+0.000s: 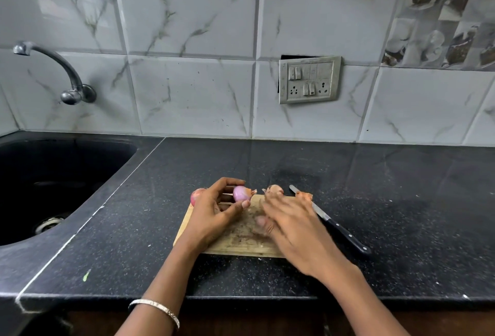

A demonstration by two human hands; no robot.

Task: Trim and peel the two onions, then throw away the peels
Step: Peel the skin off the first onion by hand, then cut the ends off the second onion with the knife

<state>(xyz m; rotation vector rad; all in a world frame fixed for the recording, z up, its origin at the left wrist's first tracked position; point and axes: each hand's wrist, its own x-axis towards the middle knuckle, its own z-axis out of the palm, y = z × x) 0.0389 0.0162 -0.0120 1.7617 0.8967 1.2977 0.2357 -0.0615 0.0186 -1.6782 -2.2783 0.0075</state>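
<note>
- Left hand (pixel 214 211) curled round a peeled pink onion (pixel 241 193), pinched between thumb tip and fingertips and held just above the far edge of the cutting board (pixel 241 241); a dry tail of skin sticks out on the onion's right end.
- Second onion (pixel 197 196), skin still reddish, sits at the board's far left corner, partly hidden behind the left hand.
- Right hand (pixel 290 224) is motion-blurred, palm down over the right half of the board, fingers mostly straight and spread forward, nothing gripped; can't tell if the fingertips touch the peel.
- Loose peel piece (pixel 274 189) lies at the far edge of the board, just past the right fingertips; another peel scrap (pixel 305 196) lies on the knife blade.
- Knife (pixel 330 223), black handle, lies on the dark surface (pixel 401 201) just right of the board, blade pointing away, no hand on it.
- Silver bangle (pixel 155 307) on the left wrist.
- Black sink (pixel 53 174) at left, tap (pixel 53 67) above it.
</note>
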